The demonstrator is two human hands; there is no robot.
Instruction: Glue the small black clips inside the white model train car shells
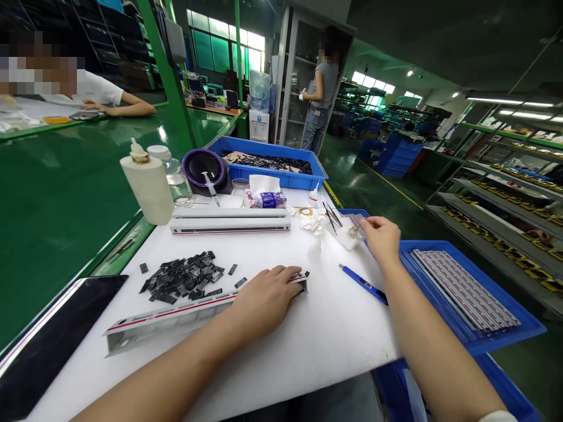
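Observation:
My left hand lies over the right end of a long white channel-shaped rail with a red stripe, its fingers curled over the top. A small black piece shows at that end, by the fingertips. Behind the rail is a loose pile of flat black rectangular pieces. My right hand is pinched at the edge of a white pad with a small brownish lump on it; what the fingertips hold is too small to make out. A blue pen-like tool lies just left of the right forearm.
Two more rails lie at the back, near a tissue pack, tweezers, a syringe and bottles. A blue bin stands behind. A blue tray of rails sits right. Two people are further off.

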